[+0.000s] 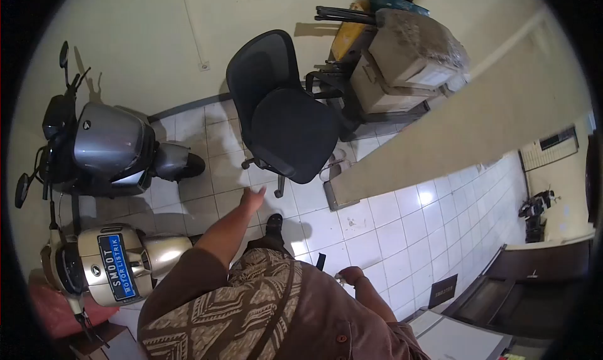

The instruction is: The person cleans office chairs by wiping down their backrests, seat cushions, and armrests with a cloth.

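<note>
My left hand [253, 200] is stretched forward over the tiled floor, fingers extended and holding nothing. Just beyond it stands a black office chair [294, 131] with a mesh back, armrests and castors; the hand appears apart from it. Beside my body on the right, my right hand [352, 274] is low with its fingers curled. Something small and whitish shows at those fingers, too small to name. A narrow black object [321, 261] appears near this hand; I cannot tell what it is or whether the hand touches it.
A grey scooter [113, 143] and a cream scooter [94, 269] with a blue-and-black sign stand at the left. Stacked cardboard boxes [392, 90] are behind the chair. A beige partition [452, 121] juts in from the right. A dark cabinet [534, 288] stands at lower right.
</note>
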Motion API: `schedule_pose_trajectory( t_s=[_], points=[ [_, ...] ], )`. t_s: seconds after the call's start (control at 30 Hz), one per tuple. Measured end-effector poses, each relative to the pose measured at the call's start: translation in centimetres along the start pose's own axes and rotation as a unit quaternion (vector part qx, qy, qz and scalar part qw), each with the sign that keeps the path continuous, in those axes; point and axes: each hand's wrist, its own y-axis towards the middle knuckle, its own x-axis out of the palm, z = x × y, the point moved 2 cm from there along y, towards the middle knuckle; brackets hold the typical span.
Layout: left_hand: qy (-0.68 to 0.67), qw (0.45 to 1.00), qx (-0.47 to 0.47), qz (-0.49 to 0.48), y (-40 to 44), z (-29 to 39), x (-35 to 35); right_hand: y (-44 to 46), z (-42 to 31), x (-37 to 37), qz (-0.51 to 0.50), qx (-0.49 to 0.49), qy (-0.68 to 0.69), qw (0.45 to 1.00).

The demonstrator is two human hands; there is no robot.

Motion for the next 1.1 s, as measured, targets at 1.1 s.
schedule_pose_trajectory(
  t_s=[1.1],
  points=[
    [0.129,0.987,-0.070,-0.071,9.0,7.3,-3.3,6.5,6.7,-0.7,-0.016,0.142,0.865,0.481]
  ],
)
